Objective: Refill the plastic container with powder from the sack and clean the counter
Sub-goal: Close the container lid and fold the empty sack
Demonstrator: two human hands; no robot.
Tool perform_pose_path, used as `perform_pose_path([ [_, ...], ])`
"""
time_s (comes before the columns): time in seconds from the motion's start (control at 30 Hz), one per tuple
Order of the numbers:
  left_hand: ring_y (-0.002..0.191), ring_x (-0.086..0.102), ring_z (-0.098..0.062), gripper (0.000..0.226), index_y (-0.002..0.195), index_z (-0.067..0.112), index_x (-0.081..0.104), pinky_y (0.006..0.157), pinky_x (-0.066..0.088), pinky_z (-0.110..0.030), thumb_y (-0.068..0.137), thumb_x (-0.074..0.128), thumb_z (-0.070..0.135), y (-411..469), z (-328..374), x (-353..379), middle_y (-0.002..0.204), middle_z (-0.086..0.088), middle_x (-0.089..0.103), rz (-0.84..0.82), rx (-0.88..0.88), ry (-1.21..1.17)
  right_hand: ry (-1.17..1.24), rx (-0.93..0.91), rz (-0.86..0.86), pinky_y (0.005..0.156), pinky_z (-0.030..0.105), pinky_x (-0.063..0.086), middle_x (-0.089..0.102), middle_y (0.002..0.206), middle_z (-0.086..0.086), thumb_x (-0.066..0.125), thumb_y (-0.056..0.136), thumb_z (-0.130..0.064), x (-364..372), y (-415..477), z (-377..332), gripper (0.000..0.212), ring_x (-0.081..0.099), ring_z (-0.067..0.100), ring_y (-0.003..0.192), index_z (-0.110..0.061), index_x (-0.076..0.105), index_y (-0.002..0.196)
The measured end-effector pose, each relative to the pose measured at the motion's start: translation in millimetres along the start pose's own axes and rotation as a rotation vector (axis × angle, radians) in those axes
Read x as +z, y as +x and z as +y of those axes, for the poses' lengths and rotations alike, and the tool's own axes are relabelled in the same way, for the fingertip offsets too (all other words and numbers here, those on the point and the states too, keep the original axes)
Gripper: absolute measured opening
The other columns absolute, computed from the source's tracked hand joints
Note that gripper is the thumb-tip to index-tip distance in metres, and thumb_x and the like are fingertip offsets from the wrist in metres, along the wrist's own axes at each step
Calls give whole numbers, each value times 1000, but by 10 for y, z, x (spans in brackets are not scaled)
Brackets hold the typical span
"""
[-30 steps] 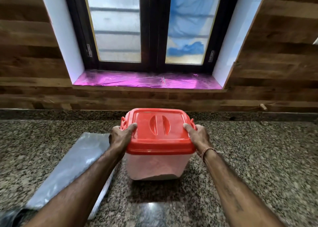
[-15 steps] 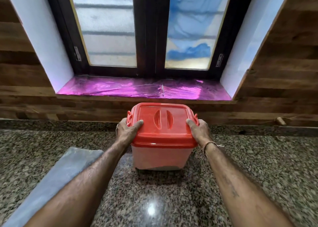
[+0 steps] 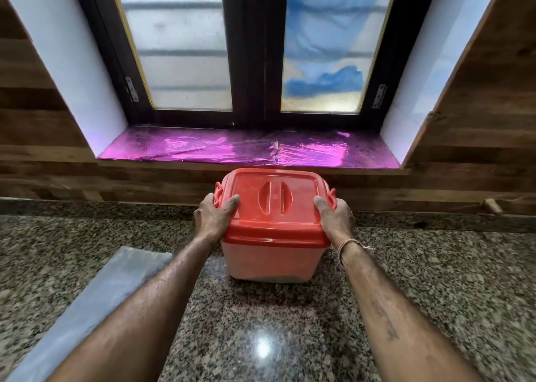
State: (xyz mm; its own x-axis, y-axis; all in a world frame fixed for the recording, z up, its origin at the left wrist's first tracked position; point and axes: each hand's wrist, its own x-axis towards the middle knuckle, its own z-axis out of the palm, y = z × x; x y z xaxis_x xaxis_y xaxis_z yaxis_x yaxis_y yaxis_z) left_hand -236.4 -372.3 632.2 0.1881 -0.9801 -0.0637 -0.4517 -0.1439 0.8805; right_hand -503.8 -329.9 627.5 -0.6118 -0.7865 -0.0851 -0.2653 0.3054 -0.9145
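My left hand (image 3: 213,219) and right hand (image 3: 336,222) grip the plastic container (image 3: 272,262), thumbs over its shut red lid (image 3: 272,204), far back on the granite surface (image 3: 435,280). Refilling seems finished; the flat grey sack (image 3: 101,303) awaits clearing.

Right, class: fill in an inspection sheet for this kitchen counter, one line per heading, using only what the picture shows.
Surface: granite counter, speckled and glossy, with a lamp glare near the front.
Job's things: plastic container with its red lid on; flat grey bag lying to its left, possibly the sack.
Clutter: small wooden stub at the foot of the wall, far right.
Grippers: left hand and right hand grip the container's sides, thumbs on the lid.
Cables: nothing seen.
Surroundings: wood-panelled wall; closed window above a pink-foiled sill.
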Motion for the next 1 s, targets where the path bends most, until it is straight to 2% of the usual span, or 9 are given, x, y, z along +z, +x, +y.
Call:
perform_pose_path([
  [0.13, 140, 48, -35, 121, 164, 17, 17, 108, 43, -50, 74, 33, 96, -345, -161, -170, 159, -18, 41, -92, 9, -35, 361, 80, 51, 94, 39, 51, 60, 132, 2, 39, 93, -74, -21, -449, 173, 78, 60, 24, 116, -14, 45, 143],
  [0.2, 137, 50, -33, 131, 163, 18, 16, 103, 44, -47, 64, 25, 104, -558, -380, -308, 157, -15, 43, -58, 11, -16, 460, 97, 157, 94, 37, 49, 60, 134, 9, 31, 99, -67, 129, -873, 378, 69, 59, 26, 117, -13, 48, 140],
  [0.27, 138, 48, -32, 115, 162, 19, 21, 108, 42, -48, 76, 31, 95, -724, -698, -471, 157, -14, 42, -31, -39, 47, 456, 131, 189, 94, 28, 39, 53, 140, 15, 30, 106, -51, 388, -1367, 561, 60, 53, 25, 121, -5, 47, 140],
  [0.4, 148, 38, -34, 102, 160, 16, 27, 118, 35, -51, 86, 43, 84, -871, -1421, -1016, 162, -13, 38, -19, -168, 284, 208, 218, -366, 80, 35, 42, 58, 102, 6, 31, 70, -96, 1093, -2055, 806, 104, 55, 21, 92, -5, 60, 113],
  [0.5, 144, 41, -37, 98, 158, 15, 33, 114, 39, -53, 86, 51, 79, -867, -1840, -1486, 158, -16, 41, 11, -236, 399, -105, 175, -730, 100, 39, 50, 60, 130, 7, 59, 82, -70, 1538, -2240, 781, 80, 59, 24, 118, -11, 53, 136],
  [0.67, 145, 38, -40, 99, 160, 16, 29, 114, 38, -56, 86, 57, 76, -771, -2479, -2155, 162, -17, 35, -3, -349, 474, -456, -6, -712, 83, 33, 48, 67, 120, 8, 66, 75, -66, 2145, -2578, 604, 68, 62, 31, 112, -14, 59, 119],
  [0.77, 140, 41, -42, 97, 156, 16, 34, 110, 40, -58, 83, 63, 73, -637, -2780, -2437, 155, -18, 43, -16, -363, 493, -433, 10, -727, 87, 31, 54, 73, 113, 0, 74, 72, -56, 2392, -2788, 608, 45, 68, 23, 107, -26, 67, 104],
  [0.87, 136, 45, -42, 95, 151, 14, 40, 107, 42, -55, 80, 67, 71, -468, -3001, -2645, 147, -16, 53, -50, -380, 488, -376, 107, -675, 86, 28, 55, 75, 107, -2, 79, 74, -44, 2610, -2891, 731, 44, 70, 20, 99, -22, 73, 111],
  [1.0, 119, 61, -34, 78, 150, 11, 45, 91, 50, -38, 90, 69, 55, -255, -3131, -2786, 140, -15, 61, -115, -374, 435, -207, 356, -558, 83, 38, 62, 78, 99, -1, 81, 66, -59, 2833, -2858, 885, 61, 74, 19, 85, -14, 72, 106],
])
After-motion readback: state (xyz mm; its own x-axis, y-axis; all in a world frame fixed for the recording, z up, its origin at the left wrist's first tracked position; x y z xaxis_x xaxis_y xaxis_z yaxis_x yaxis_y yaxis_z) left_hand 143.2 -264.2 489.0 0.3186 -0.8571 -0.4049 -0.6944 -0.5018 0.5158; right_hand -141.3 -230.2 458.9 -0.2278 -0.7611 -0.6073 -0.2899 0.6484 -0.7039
